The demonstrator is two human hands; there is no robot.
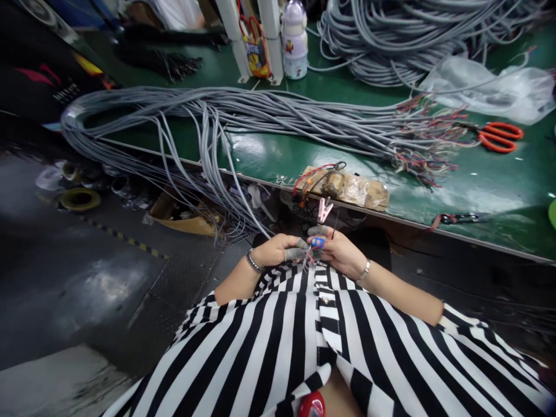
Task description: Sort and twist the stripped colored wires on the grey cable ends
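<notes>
Close to my striped shirt, my left hand (280, 250) is closed on the end of a grey cable (245, 200) that comes down from the bench. Thin coloured wires (310, 258) fan out from its fingertips. Grey finger covers wrap some fingertips on both hands. My right hand (341, 249) pinches a small blue connector (317, 242) right beside the wires. Whether the wires sit inside the connector is too small to make out. Just above my right hand, a pink clip (324, 209) stands at the bench edge.
A long bundle of grey cables (278, 110) lies along the green bench (499, 191), stripped ends at right near orange-handled scissors (499, 136). A taped wooden block (354, 188) sits at the front edge. Behind are a cable coil (391, 40), plastic bag (490, 87) and bottle (295, 40).
</notes>
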